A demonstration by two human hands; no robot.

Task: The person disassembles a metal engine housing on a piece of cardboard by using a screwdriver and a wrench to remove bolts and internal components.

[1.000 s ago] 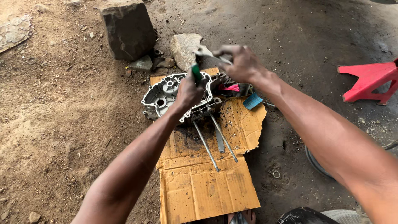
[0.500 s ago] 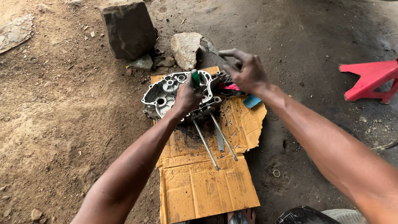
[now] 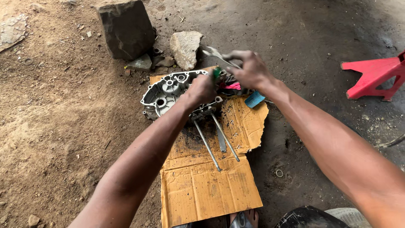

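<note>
Down on the oil-stained cardboard sheet (image 3: 211, 185), seen from the head camera, an aluminium engine case (image 3: 168, 90) lies open side up on the dirt floor. The left hand (image 3: 201, 89) is fisted around a green-handled tool (image 3: 216, 73) whose shaft stands roughly upright, its tip hidden among the parts at the case's right edge. The right hand (image 3: 249, 69) is just beyond and to the right of it, fingers closed on a metal wrench (image 3: 215, 54) whose long axis runs up-left from the grip, out past the green handle. The left hand is the nearer to the case. Two long bolts (image 3: 217, 141) stick out toward the viewer. Half a second ago the right hand was spread open with no wrench showing above it; now it is clenched and the wrench head pokes out toward the pale stone (image 3: 185, 48).
</note>
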